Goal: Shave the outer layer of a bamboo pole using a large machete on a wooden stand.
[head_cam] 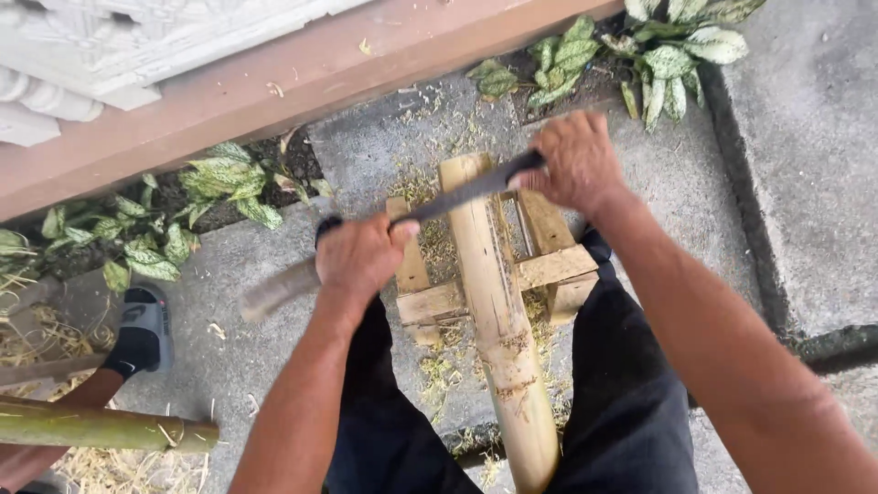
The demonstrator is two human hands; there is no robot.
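Note:
A pale yellow bamboo pole [498, 320] lies lengthwise on a small wooden stand [549, 270] between my knees. A long dark blade [457, 194] rests crosswise on the pole's far end. My left hand [357, 256] is closed on the blade's left part, beside its handle. My right hand [576, 160] grips the blade's right end, just past the pole. The blade's left tip [274, 291] looks blurred. My black trousers [622, 402] flank the pole on both sides.
Bamboo shavings litter the concrete floor [366, 155] around the stand. Another person's foot in a grey sandal [146, 329] stands at the left, above a green bamboo pole [101, 428]. Spotted leafy plants [210, 178] grow along a brown ledge [302, 78]. A paving gap [759, 238] runs down the right.

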